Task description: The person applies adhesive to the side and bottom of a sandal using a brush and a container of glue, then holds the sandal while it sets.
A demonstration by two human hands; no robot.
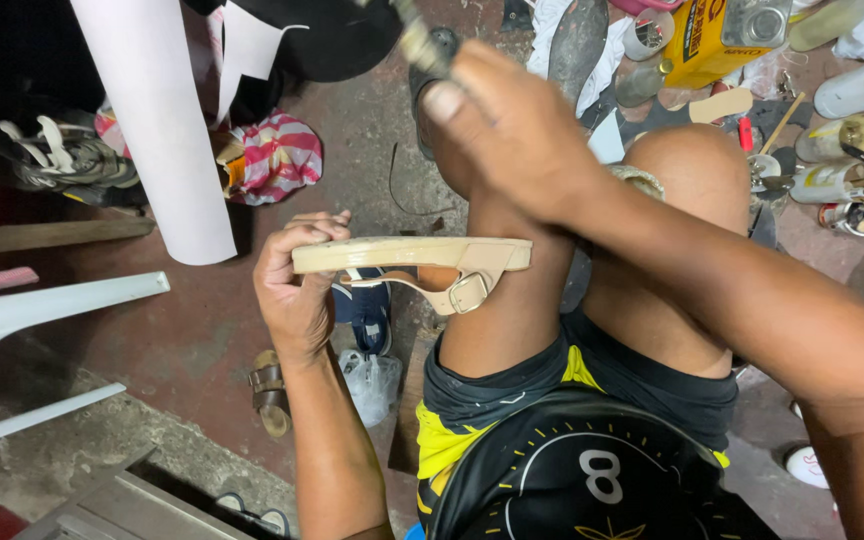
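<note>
While seen from above, seated on a concrete floor (202, 340) strewn with footwear and tins. Ordered large to small.

White roll (157, 120): leaning upright at upper left, well apart from the work.

White plastic chair (42, 320): at far left, clear of both hands.

Right hand (517, 125): raised above the right knee, closed in a fist around the handle of a tool (417, 45); working end out of view, so kind of tool not to be told.

Left hand (297, 285): curled around the toe end of the sandal, thumb and fingers pinching the sole edge.

Beige sandal (412, 255): held level, sole side up, heel end resting against the thigh, between the two hands and below the raised tool.

Strap with buckle (457, 290): hanging loose beneath the heel end.

Cans and tubes (837, 170): crowded on the floor at right, near the right elbow.

Judged risks: a downward blow landing off the narrow sole and striking the left fingers or the bare thigh, owing to the one-ended grip; sandal pivoting or slipping under impact, since supported only on a leg; loose strap swinging into the way; elbow knocking over the nearby cans.
</note>
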